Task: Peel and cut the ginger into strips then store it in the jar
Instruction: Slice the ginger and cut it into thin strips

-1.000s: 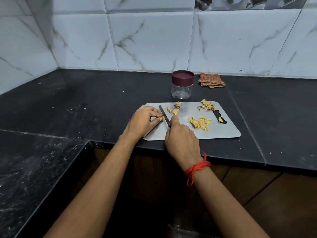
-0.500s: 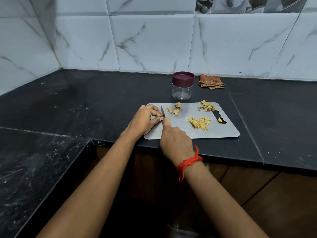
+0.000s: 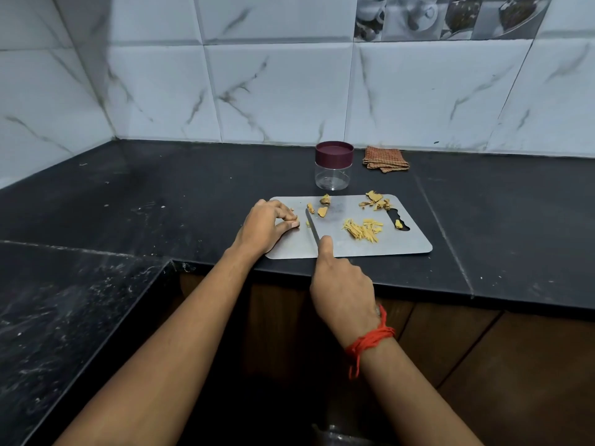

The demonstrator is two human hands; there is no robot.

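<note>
Head view. A grey cutting board lies on the black table, its near edge close to the table's front edge. The left hand rests on the board's left end, its fingers curled and its fingertips drawn together against the thumb. It appears to pinch a small ginger piece against the board, though that piece is mostly hidden. The right hand grips the handle of a knife, with the index finger laid along the back of the blade. The blade points away from the person, just to the right of the left fingertips, and its tip is close to the board surface. Whether the edge touches the board cannot be told. Cut ginger strips form a loose heap on the middle right of the board, well apart from the blade. Three uncut ginger chunks lie near the far edge, just beyond the knife tip. Peel scraps are gathered at the far right corner, and one small bit sits in the board's handle slot. The clear jar stands on the table just behind the board, with its maroon lid on. A folded checked cloth lies to the right of the jar, near the tiled wall. A red thread circles the right wrist.
</note>
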